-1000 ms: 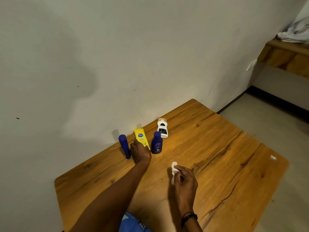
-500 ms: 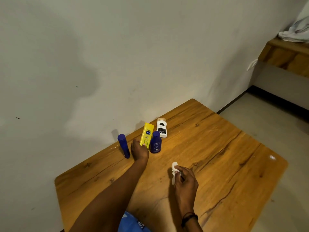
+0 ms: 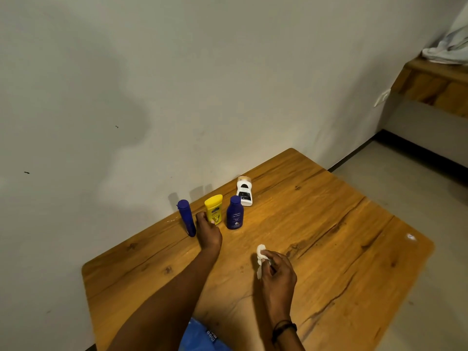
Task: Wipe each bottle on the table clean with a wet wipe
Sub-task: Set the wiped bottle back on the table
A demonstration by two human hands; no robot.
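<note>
Four bottles stand in a row near the wall on the wooden table (image 3: pixel 329 236): a slim blue tube (image 3: pixel 186 220), a yellow tube (image 3: pixel 214 209), a dark blue lotion bottle (image 3: pixel 235 212) and a white bottle with a tan cap (image 3: pixel 244 191). My left hand (image 3: pixel 208 231) grips the lower part of the yellow tube, which stands upright between the two blue ones. My right hand (image 3: pixel 277 271) hovers nearer to me and pinches a crumpled white wet wipe (image 3: pixel 260 257).
A blue wipe packet (image 3: pixel 202 336) lies at the table's near edge between my arms. The wall runs along the table's far side, just behind the bottles. A wooden shelf (image 3: pixel 435 84) with cloth (image 3: pixel 448 50) on it is at the right.
My left hand has turned the yellow tube from leaning back to upright, its back label now facing me. My right hand with the wipe has stayed in place.
</note>
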